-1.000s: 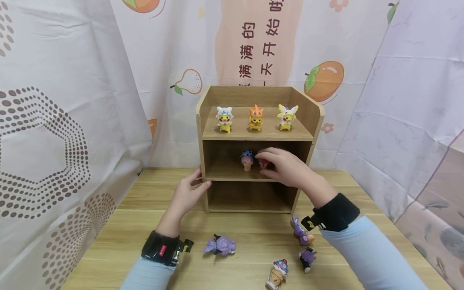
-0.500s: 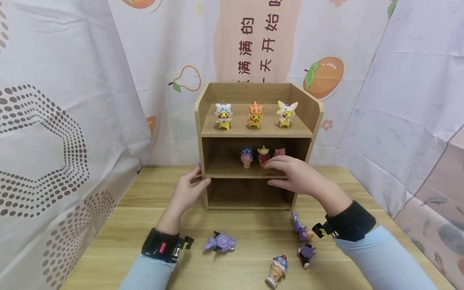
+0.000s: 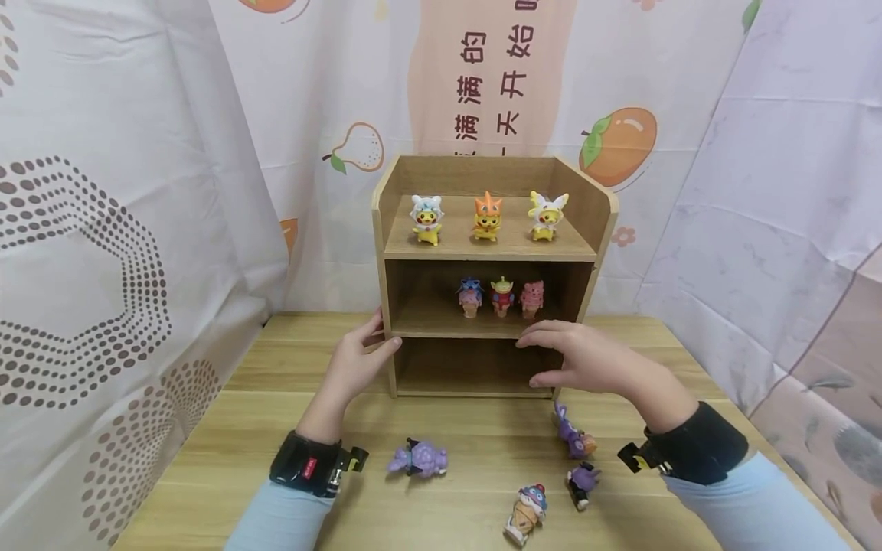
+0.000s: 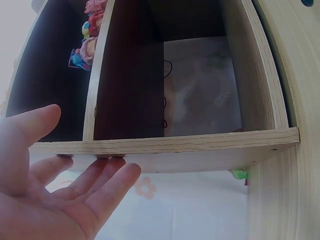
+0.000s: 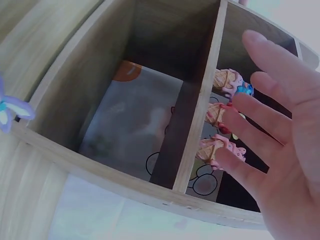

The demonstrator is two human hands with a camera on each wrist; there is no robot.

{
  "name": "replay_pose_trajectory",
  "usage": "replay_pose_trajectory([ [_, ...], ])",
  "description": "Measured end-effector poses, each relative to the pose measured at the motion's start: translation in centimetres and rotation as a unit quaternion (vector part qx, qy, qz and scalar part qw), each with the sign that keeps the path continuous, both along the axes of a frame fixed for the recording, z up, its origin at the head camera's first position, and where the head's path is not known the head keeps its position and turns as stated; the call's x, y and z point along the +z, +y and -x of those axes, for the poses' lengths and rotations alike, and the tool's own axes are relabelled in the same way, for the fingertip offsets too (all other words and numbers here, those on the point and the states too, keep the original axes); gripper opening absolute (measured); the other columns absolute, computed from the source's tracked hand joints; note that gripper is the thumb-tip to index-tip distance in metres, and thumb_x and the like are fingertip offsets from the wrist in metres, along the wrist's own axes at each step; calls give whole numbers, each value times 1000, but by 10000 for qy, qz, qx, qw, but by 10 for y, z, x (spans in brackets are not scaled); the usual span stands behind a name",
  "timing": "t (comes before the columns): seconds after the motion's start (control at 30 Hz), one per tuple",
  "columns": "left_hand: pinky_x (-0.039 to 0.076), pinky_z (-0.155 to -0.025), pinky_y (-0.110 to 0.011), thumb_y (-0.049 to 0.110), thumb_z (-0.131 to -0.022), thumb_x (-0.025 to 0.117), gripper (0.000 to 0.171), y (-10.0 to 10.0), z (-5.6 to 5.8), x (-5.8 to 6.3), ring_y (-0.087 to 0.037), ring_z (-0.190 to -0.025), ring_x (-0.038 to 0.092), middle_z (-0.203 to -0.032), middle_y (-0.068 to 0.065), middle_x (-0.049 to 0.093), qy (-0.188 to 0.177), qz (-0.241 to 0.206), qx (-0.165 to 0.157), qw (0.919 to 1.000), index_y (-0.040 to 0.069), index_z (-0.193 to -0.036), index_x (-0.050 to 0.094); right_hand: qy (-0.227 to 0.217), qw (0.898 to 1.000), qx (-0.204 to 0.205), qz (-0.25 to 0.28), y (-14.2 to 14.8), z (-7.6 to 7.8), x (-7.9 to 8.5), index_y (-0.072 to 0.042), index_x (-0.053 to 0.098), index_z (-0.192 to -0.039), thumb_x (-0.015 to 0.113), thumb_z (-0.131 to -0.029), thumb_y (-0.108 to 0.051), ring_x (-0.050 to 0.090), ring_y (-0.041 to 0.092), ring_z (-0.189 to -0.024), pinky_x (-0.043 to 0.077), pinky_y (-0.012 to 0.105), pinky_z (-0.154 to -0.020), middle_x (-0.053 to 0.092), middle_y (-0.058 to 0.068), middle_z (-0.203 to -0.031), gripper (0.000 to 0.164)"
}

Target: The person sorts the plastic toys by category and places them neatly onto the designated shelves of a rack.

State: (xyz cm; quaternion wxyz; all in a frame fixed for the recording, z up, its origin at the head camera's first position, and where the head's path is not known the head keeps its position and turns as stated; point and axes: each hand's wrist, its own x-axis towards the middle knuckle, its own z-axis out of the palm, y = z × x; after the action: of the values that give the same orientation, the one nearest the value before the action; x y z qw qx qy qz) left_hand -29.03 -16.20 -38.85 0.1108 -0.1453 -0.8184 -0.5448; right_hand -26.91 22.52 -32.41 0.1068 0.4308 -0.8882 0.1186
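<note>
A small wooden shelf point(image 3: 475, 253) holds figurines on two of its levels. My left hand point(image 3: 357, 367) rests at its left side; fingertips touch the outer panel and the thumb reaches toward the front edge point(image 4: 165, 145). My right hand point(image 3: 586, 358), fingers spread and holding nothing, hovers before the shelf's lower right. Just beyond it, in the middle compartment, stand three ice-cream-cone figurines: one blue-topped point(image 3: 470, 298), one with a green head point(image 3: 501, 297), and a pink one point(image 3: 532, 299). In the right wrist view the fingers overlap the pink figurine point(image 5: 220, 151).
Three yellow figurines stand on top: white-hooded point(image 3: 427, 220), orange-hooded point(image 3: 487, 218) and long-eared point(image 3: 547, 217). On the wooden table point(image 3: 276, 398) lie a purple figurine point(image 3: 419, 460), a cone figurine point(image 3: 527, 514), and two more purple figurines point(image 3: 570, 435) at right. Printed curtains surround everything.
My right hand has let go of a figurine in the middle compartment and drawn back to the right and down, uncovering the green-headed and pink ones. The left hand stays at the shelf's side.
</note>
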Motion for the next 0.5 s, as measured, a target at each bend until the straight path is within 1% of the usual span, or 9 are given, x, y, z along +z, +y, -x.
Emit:
replay_pose_trajectory([
  [0.1,55,-95,-46,24,-97,72,70,0,-1,1,-38,-128,57,-151,-19,49,2,-2,-28,10000,7,-156,39,-368,9992,12,-183,2,-5,-2,-16,66,-131,83,-88,-34,65,20,-112,56,43,-90,62,4,-134,50],
  [0.13,55,-95,-46,23,-97,72,70,0,-1,1,-38,-128,57,-151,-19,49,3,-3,-27,10000,7,-156,39,-467,9986,-6,-247,3,-7,-3,-17,65,-132,83,-87,-34,64,20,-114,56,44,-92,61,3,-135,52],
  [0.17,55,-95,-46,23,-97,72,70,1,-1,1,-38,-128,57,-150,-20,49,1,-6,-24,10000,7,-156,39,-543,9981,-5,-296,3,-8,-4,-17,64,-133,83,-87,-34,61,22,-121,54,44,-95,61,3,-136,52],
  [0.23,55,-95,-46,23,-97,72,70,1,-1,2,-38,-127,57,-150,-20,50,-3,-5,-15,10000,7,-156,39,-743,9965,17,-372,5,-11,-7,-18,63,-135,83,-87,-34,60,22,-123,54,45,-96,59,3,-138,54],
  [0.4,55,-95,-45,23,-97,73,69,1,-1,2,-37,-128,57,-150,-18,50,-67,22,33,10000,8,-156,40,-1196,9914,41,-521,8,-17,-16,-19,61,-138,80,-88,-41,58,22,-125,53,45,-97,57,3,-142,58],
  [0.5,55,-95,-46,23,-97,73,69,1,-2,2,-37,-128,57,-151,-17,49,-81,8,56,10000,9,-156,40,-1397,9885,25,-569,8,-19,-21,-19,61,-138,80,-88,-44,57,21,-125,52,45,-98,57,2,-142,60],
])
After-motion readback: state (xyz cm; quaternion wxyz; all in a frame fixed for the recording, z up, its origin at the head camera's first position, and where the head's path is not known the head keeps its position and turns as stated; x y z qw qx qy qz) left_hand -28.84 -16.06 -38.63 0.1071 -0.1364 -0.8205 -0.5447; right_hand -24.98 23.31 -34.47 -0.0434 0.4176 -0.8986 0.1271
